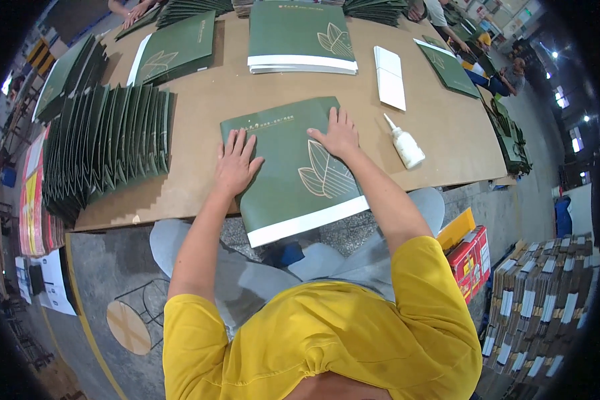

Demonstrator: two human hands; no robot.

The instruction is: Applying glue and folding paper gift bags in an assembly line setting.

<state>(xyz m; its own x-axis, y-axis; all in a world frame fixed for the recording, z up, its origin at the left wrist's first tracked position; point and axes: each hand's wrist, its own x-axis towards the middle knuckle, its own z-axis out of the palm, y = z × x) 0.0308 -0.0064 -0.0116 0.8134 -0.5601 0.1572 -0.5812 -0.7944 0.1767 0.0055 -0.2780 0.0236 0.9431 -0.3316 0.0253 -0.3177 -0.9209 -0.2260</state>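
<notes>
A green paper bag (280,177) with a gold leaf print and a white strip along its near edge lies in front of me, that edge jutting past the table's front. Flat on its left side rests my left hand (236,163), fingers spread. My right hand (340,135) presses on its upper right part, also with fingers apart. Neither hand grips anything. To the right of the bag, a white glue bottle (407,148) with a pointed nozzle lies on its side. Beyond it is a stack of white card pieces (389,77).
A row of folded green bags (107,143) stands at the left of the table (200,93). Flat green stacks (301,37) lie at the far side and a green bag (447,67) at far right. Other people work beyond. Bundled stock (537,307) and a red box (470,261) sit to the right.
</notes>
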